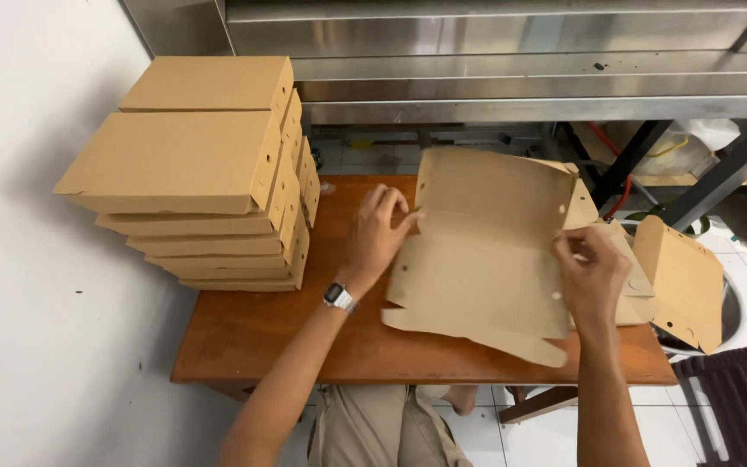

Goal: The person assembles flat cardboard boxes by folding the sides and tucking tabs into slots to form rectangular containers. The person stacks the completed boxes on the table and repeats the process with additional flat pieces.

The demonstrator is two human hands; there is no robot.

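Place: food-shop back room, likely bakery or takeaway kitchen | Signs: stainless steel oven [512, 52] looming over wooden worktop [252, 337] | folded cardboard boxes [209, 173] stacking against white wall [19, 259] | white floor tiles [555, 441] showing below

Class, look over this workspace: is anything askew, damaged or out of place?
Yes. The stack of folded cardboard boxes leans, its upper boxes overhanging the wooden table toward the wall. Another cardboard piece hangs off the table's right edge. Nothing looks damaged.
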